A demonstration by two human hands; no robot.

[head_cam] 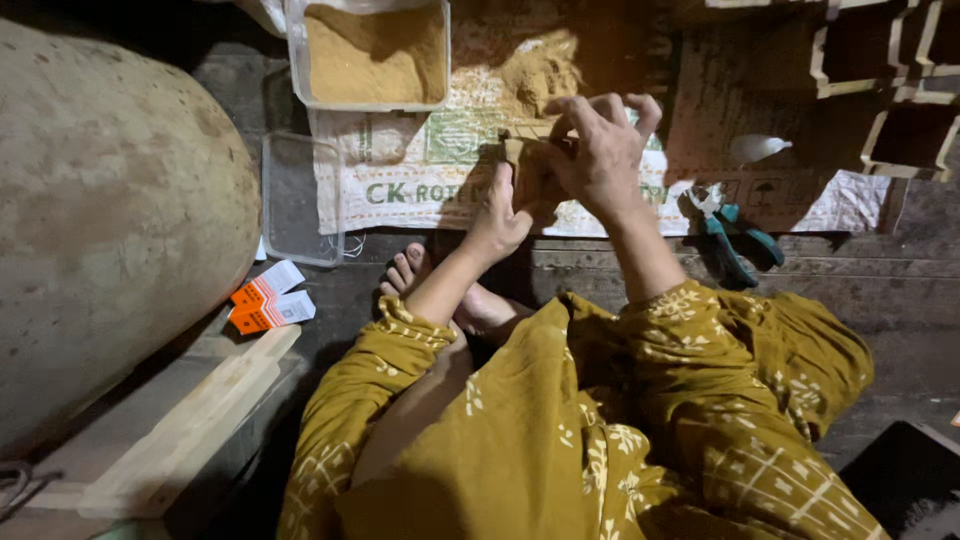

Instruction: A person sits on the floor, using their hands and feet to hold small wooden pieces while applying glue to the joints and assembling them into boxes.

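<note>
Left hand [500, 215]: cupped under the brown piece [522, 172], fingers closed on its lower part
Right hand [600, 150]: above and right of it, fingertips pinching the upper edge
Piece: held between both hands, above the printed sack [420, 180], just below the loose powder [540, 70]
Axis: looks upright, long side running away toward the powder tub [375, 55]; too dark to be sure
Risk: pinch too light and piece may slip onto the sack; a sweep of the right wrist could scatter powder
Nearby: teal pliers [735, 240] right, orange boxes [268, 298] left, clear lid [295, 200]
</note>
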